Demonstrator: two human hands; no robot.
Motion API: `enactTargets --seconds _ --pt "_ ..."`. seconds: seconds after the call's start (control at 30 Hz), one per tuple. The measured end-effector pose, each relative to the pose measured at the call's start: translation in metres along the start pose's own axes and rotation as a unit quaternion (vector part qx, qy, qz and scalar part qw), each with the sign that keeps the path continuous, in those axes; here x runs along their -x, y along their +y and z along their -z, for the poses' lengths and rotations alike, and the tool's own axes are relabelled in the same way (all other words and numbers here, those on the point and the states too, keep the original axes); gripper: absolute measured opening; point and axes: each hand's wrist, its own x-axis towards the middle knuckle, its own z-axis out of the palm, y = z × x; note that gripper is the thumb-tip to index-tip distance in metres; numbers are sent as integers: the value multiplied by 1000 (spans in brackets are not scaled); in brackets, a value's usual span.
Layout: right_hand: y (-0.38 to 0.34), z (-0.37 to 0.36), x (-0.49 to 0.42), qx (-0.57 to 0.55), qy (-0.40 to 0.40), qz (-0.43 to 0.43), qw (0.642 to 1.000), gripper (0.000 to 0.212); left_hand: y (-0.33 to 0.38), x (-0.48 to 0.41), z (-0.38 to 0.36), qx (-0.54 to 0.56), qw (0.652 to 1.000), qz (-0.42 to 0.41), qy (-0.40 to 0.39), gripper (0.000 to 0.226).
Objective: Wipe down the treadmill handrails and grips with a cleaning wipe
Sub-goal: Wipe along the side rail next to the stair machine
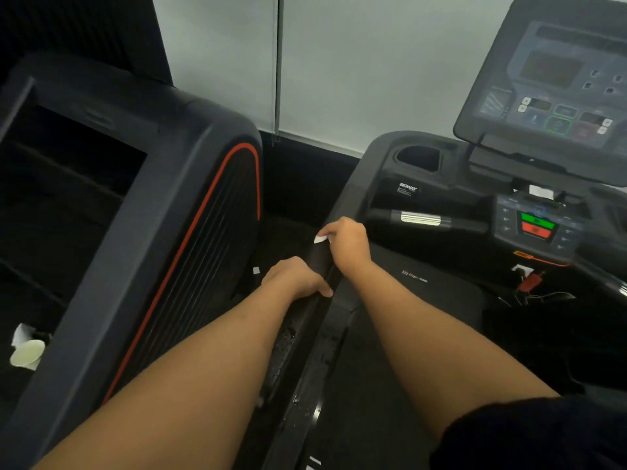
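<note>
The treadmill's black left handrail (pixel 317 257) runs from the bottom centre up toward the console. My right hand (pixel 347 242) is curled round the rail further up and grips a white cleaning wipe (pixel 320 239), of which only a small corner shows at the fingers. My left hand (pixel 297 278) holds the same rail just below it, thumb laid across the top. A front grip bar with a silver sensor (pixel 420 218) lies to the right of my hands.
The display console (pixel 556 83) and control panel with green and red buttons (pixel 537 225) stand at right, with a cup holder (pixel 419 157) nearby. A neighbouring dark machine with a red stripe (pixel 190 239) fills the left. A paper cup (pixel 27 352) sits at far left.
</note>
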Motion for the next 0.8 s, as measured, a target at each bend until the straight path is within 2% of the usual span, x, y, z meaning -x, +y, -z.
enactTargets --seconds 0.2,0.37,0.47,0.57,0.7,0.8 --pt "8 -3 35 -7 -12 34 999 27 1 0 0 3 1000 -6 -18 84" --pt "5 3 20 -62 36 -40 997 32 -1 -1 -1 16 1000 -10 -14 80" --pt "2 -7 51 -74 71 -52 993 27 -3 1 -1 10 1000 -20 -6 81" --pt "7 -12 81 -103 60 -37 992 31 -2 3 -2 6 1000 -17 -4 86" --pt "8 2 61 -162 69 -118 977 33 -1 2 -2 15 1000 -9 -21 97" --pt "3 0 60 -151 77 -109 979 35 -1 -3 -3 14 1000 -3 -19 102"
